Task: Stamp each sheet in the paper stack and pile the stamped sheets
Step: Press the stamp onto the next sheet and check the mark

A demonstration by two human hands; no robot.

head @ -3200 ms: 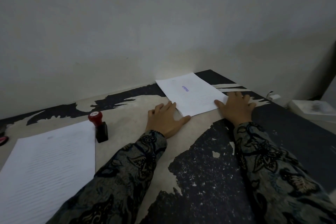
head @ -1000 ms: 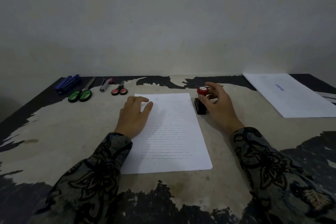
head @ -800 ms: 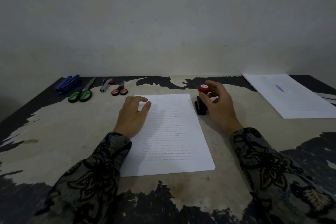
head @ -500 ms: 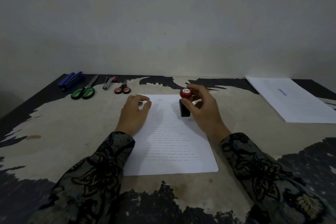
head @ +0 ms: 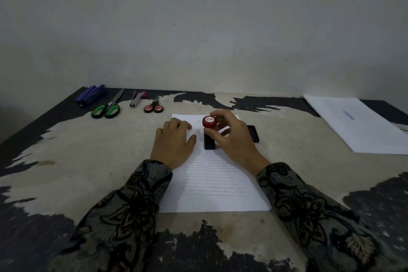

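Observation:
A white printed sheet, the top of the paper stack (head: 212,183), lies in the middle of the worn table (head: 88,161). My left hand (head: 174,143) rests flat on its upper left part. My right hand (head: 231,137) grips the red knob of a black stamp (head: 209,137), which stands upright on the upper part of the sheet. A black stamp base or pad (head: 253,133) lies just right of my right hand, off the sheet. The stamped sheets (head: 357,126), the top one with a blue mark, lie in a pile at the far right.
Along the table's far left lie a blue stapler (head: 91,95), green-handled scissors (head: 108,108), a staple remover (head: 136,100) and small red-handled scissors (head: 153,107). A plain wall rises right behind the table.
My hands left the stamped pile at the right and came to the middle sheet. My right hand took the stamp from beside the sheet and carried it left onto the sheet's top.

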